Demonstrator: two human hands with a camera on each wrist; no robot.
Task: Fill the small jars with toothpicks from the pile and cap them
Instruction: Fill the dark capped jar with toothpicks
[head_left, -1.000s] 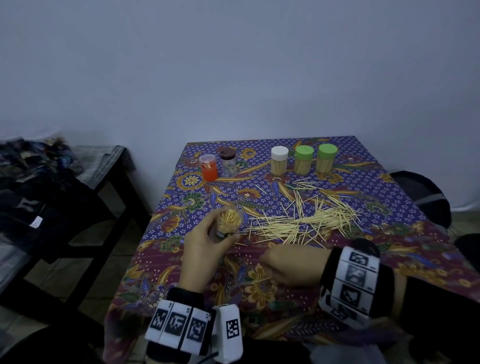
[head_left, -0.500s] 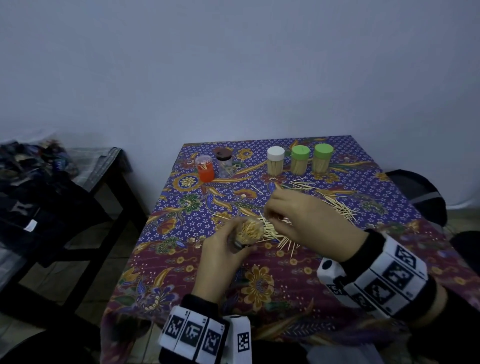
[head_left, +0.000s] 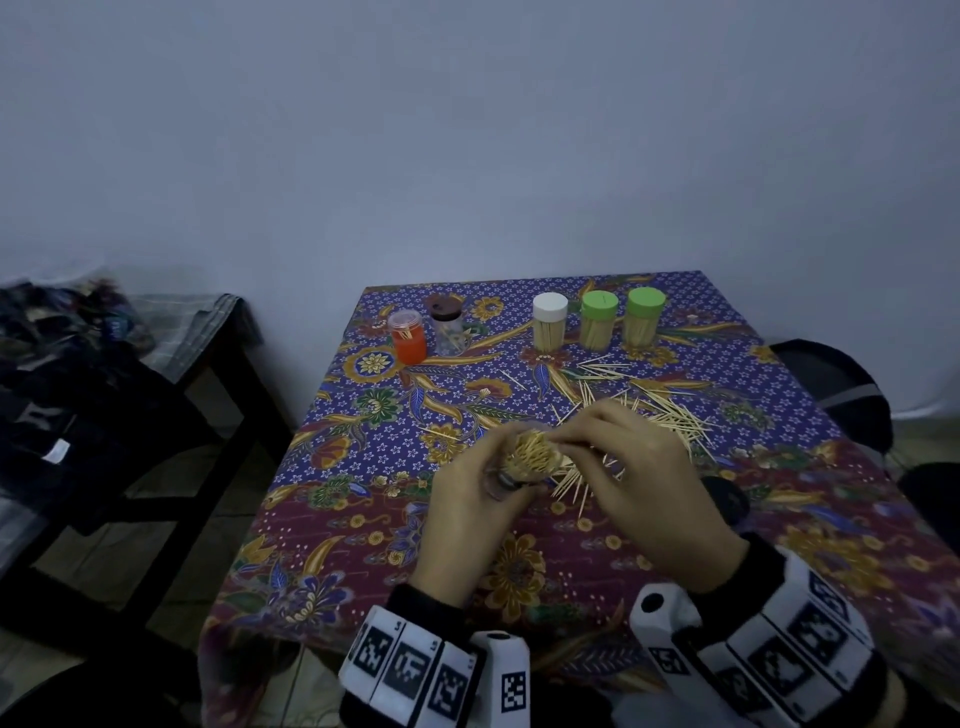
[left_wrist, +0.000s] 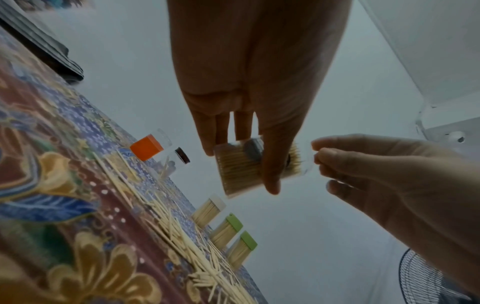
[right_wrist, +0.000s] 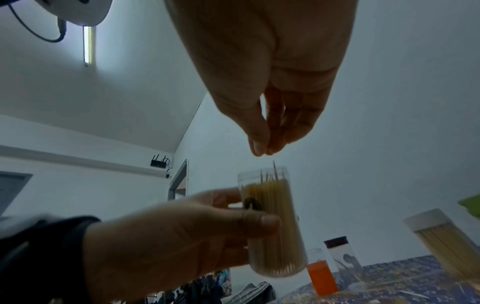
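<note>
My left hand grips a clear uncapped jar packed with toothpicks, tilted, a little above the patterned tablecloth. A small dark piece is pressed against the jar's side under my fingers. My right hand hovers just above the jar mouth with thumb and fingertips pinched together. No toothpick shows plainly between them. One toothpick stands taller than the rest in the jar. The loose toothpick pile lies behind my right hand.
At the table's far edge stand a white-capped jar and two green-capped jars, all full. Left of them are an orange jar and a dark-capped jar. A dark side table with clothes stands left, a chair right.
My right hand left the table's front, reached the toothpick pile, then came to the jar's mouth. My left hand carried the jar to the right, toward the pile.
</note>
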